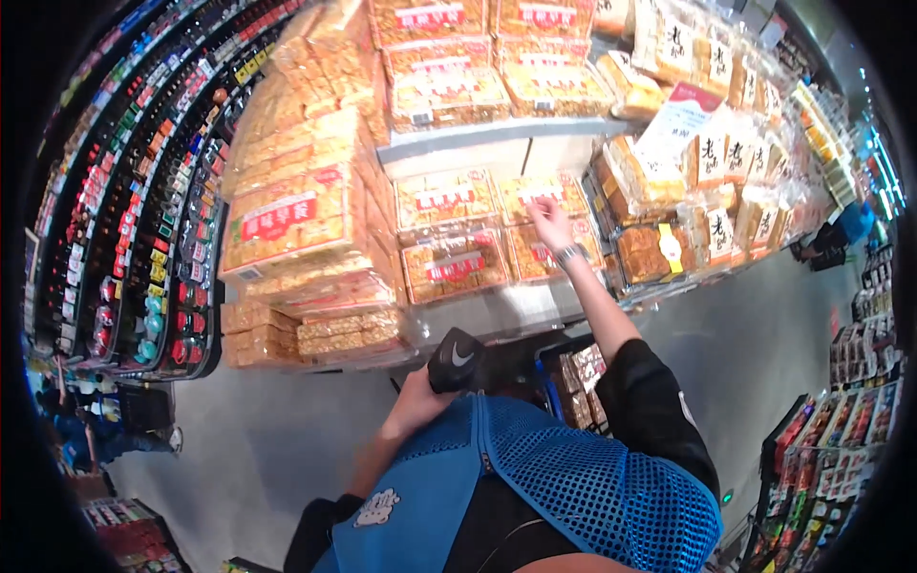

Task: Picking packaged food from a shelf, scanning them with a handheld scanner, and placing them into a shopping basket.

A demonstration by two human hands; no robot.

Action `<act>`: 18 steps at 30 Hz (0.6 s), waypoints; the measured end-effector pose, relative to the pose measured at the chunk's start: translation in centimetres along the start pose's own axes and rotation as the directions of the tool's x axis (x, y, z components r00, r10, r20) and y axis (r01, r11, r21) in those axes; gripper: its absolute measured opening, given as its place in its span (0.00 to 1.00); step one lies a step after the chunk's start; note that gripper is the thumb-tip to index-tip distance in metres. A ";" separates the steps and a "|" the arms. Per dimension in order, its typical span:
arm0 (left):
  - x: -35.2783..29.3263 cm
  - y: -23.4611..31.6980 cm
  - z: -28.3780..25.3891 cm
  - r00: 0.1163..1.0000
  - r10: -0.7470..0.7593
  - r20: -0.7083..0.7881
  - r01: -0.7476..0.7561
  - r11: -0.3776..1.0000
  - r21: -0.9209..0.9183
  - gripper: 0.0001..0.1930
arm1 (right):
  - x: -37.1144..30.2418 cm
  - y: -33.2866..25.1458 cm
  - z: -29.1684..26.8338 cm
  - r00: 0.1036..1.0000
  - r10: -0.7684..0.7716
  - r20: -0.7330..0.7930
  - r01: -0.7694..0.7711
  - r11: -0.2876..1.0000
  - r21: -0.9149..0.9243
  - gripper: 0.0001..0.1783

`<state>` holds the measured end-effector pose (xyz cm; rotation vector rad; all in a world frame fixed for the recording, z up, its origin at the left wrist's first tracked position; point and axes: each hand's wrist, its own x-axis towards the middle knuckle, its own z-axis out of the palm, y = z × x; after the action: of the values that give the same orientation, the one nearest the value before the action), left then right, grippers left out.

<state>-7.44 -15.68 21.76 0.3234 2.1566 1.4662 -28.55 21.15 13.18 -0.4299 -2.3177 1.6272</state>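
My right hand, with a band at the wrist, reaches over clear-wrapped golden snack packs with red labels on the display table. Its fingers are loosely spread and hold nothing; I cannot tell whether they touch the snack pack below. Two more packs lie to the left of that hand. Close to my body, my left hand is closed at a black thing with a white curved mark, whose kind I cannot make out. That thing hides some of its fingers.
Tall stacks of similar packs rise on the left, with more on the raised back tier. Bagged bread and a sign stand at right. A blue-edged basket holding packages is below. Shelves curve along the far left.
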 end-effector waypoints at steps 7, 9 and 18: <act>-3.1 -4.0 -3.4 0.978 -0.154 -0.142 0.173 0.976 0.134 0.26 | 9.6 1.9 13.7 0.961 0.001 -0.278 -0.217 0.627 -0.748 0.43; -3.4 -8.2 -3.9 0.982 -0.035 -0.186 0.027 0.999 -0.045 0.29 | 10.7 0.9 13.1 0.961 0.177 -0.211 -0.273 0.718 -0.640 0.39; -1.9 -3.0 -7.5 0.991 0.033 -0.133 -0.037 0.999 -0.027 0.24 | 3.3 -7.8 7.7 0.875 0.420 0.239 -0.414 0.907 -0.079 0.27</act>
<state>-9.61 -23.72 21.66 0.2612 2.2414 1.5775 -35.18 13.32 18.21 -0.8246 -2.5639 1.9458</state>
